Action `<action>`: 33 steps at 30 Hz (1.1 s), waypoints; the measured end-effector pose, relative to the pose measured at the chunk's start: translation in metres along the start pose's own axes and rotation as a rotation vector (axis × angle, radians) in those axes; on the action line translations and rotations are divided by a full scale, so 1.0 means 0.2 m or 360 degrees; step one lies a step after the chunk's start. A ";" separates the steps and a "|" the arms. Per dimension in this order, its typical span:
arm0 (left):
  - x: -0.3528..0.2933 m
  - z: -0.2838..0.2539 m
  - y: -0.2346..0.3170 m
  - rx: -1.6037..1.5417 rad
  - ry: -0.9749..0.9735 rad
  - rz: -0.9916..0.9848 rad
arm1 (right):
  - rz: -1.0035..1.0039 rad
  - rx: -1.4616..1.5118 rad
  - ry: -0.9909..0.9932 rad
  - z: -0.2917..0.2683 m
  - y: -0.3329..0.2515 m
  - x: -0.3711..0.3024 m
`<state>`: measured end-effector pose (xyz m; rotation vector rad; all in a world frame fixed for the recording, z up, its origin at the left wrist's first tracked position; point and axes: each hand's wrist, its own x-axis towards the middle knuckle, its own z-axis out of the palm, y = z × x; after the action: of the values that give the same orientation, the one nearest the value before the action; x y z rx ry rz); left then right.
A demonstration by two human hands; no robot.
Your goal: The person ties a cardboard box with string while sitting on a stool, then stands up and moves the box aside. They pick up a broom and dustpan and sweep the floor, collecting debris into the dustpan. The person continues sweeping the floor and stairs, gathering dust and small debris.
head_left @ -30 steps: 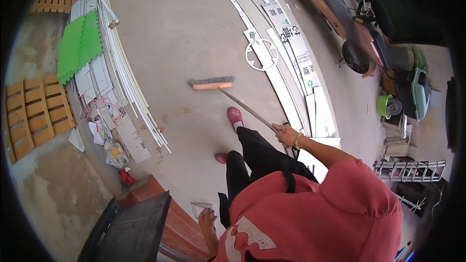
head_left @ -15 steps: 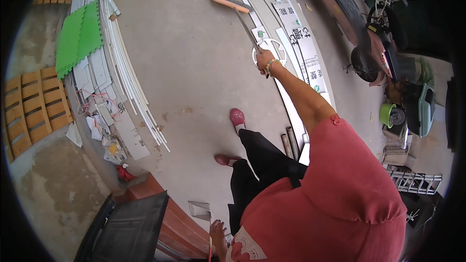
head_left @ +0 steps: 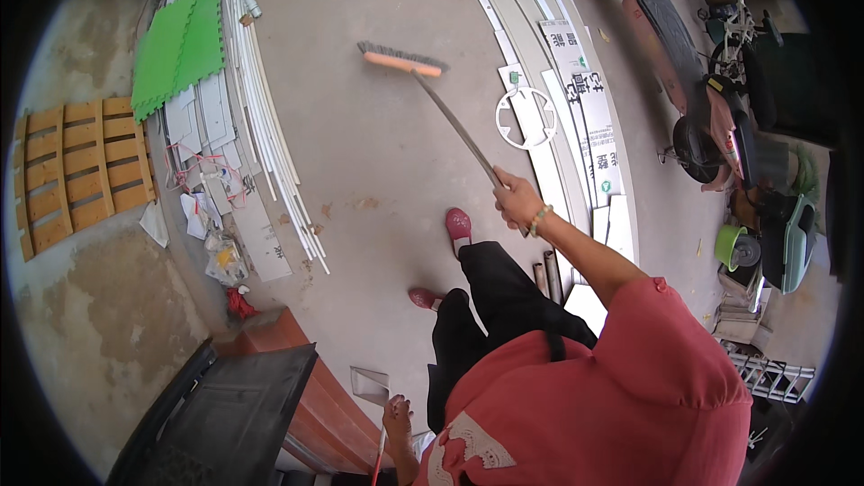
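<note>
While a wooden pallet [head_left: 84,171] lies far to the left of both hands, a green mat [head_left: 180,49] and some long white pipes [head_left: 263,117] are nearer to them. Just beyond the left hand [head_left: 398,416] is a dustpan [head_left: 370,384]; a thin red-and-white pole [head_left: 379,456] runs beside that hand, whose fingers are partly curled, and I cannot tell whether they grasp it. A broom [head_left: 454,127] slants ahead and leftward from the right hand [head_left: 518,202], which is wrapped round its handle. Ahead of that grip lies a white ring [head_left: 499,121], with white boards [head_left: 594,108] to its right. Well right stand a pink scooter [head_left: 670,27] and a green bucket [head_left: 726,247].
</note>
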<state>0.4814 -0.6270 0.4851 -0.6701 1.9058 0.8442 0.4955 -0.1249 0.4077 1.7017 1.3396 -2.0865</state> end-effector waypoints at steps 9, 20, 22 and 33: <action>0.01 -0.11 -0.19 0.0167 -0.0099 0.0016 | -0.0491 -0.1625 0.0057 0.28 0.01 0.93; 0.42 -0.52 -0.57 -0.0241 -0.0586 0.0246 | 0.0309 -0.0684 -0.0252 0.27 0.95 -0.50; 0.48 -0.59 -0.55 -0.0016 -0.0561 0.0230 | 0.0398 -0.0366 -0.0323 0.16 1.04 -0.73; 0.46 -0.97 -0.62 0.0369 -0.0471 0.0213 | 0.0202 0.0007 0.0572 0.18 1.40 -0.81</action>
<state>0.4311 -0.8645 0.4358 -0.2627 1.7562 0.7442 0.6935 -0.3841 0.3918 2.1788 1.2689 -1.7757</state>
